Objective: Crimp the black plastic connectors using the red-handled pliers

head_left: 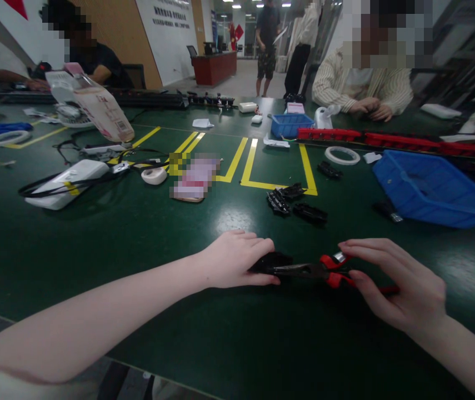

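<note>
Near the front of the green table, my left hand point(239, 260) is closed around a black plastic part point(276, 260), most of which the fingers hide. My right hand point(401, 280) grips the red handles of a pair of needle-nose pliers point(310, 270), thumb on one handle and fingers on the other. The pliers point left, and their jaws meet the black part beside my left fingers; whether they bite on it I cannot tell. Beyond my hands lie several similar black parts point(310, 213) in a loose group.
At the right stand a blue bin point(441, 191) and a red strip point(404, 143). A white tape roll point(342, 155) lies behind the black parts. Left of them are a phone point(198, 178), a white power bank point(68, 183) with black cables, and a tilted bottle point(104, 108). Other people sit across the table.
</note>
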